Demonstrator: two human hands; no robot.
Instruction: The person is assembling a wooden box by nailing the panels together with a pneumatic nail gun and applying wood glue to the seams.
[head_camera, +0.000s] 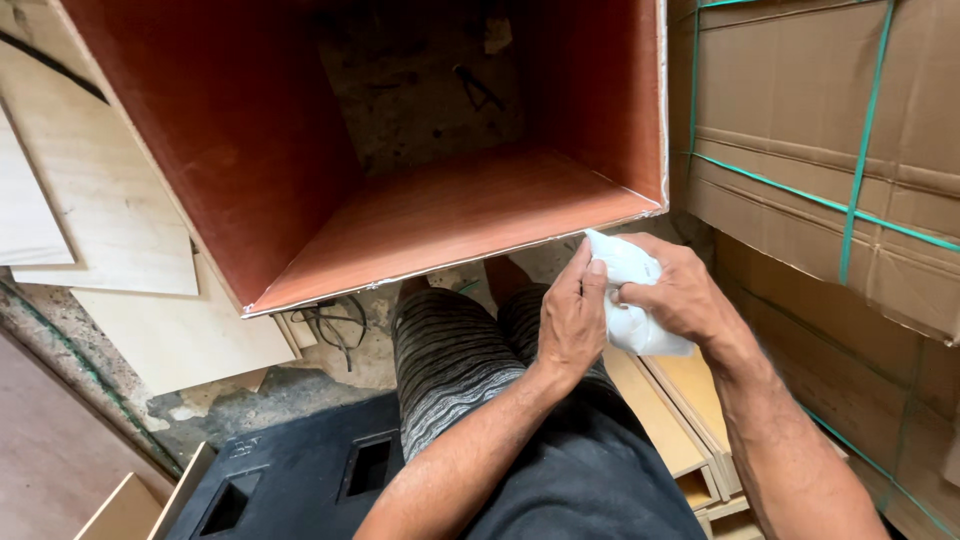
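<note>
**Both hands on a white squeeze bottle beside an open wooden box**

Head view, looking down over the person's lap. The right hand (685, 295) was closed around the body of a soft white squeeze bottle (630, 300), which lay tilted with its upper end pointing toward the lower right corner of a large open wooden box (440, 215). The left hand (572, 320) was curled narrowly, its fingertips (592, 272) pinching the bottle near that upper end; the tip itself was hidden by the fingers. The bottle sat just below the box's near edge, close to it; contact between them could not be judged.

The box stood open toward the camera, its inner panels reddish brown and its cut edges pale. It had no back: bare concrete floor showed through it, with a small dark object lying there, too indistinct to identify. Nothing rested on the box's inner panels.

To the right stood stacked cardboard cartons (820, 130) bound with green straps, closed, their contents unseen. Pale plywood sheets (110, 200) leaned at the left. A black moulded pallet (290, 480) with rectangular openings lay at the lower left, and light wooden frames (690, 430) lay under the right forearm.
</note>
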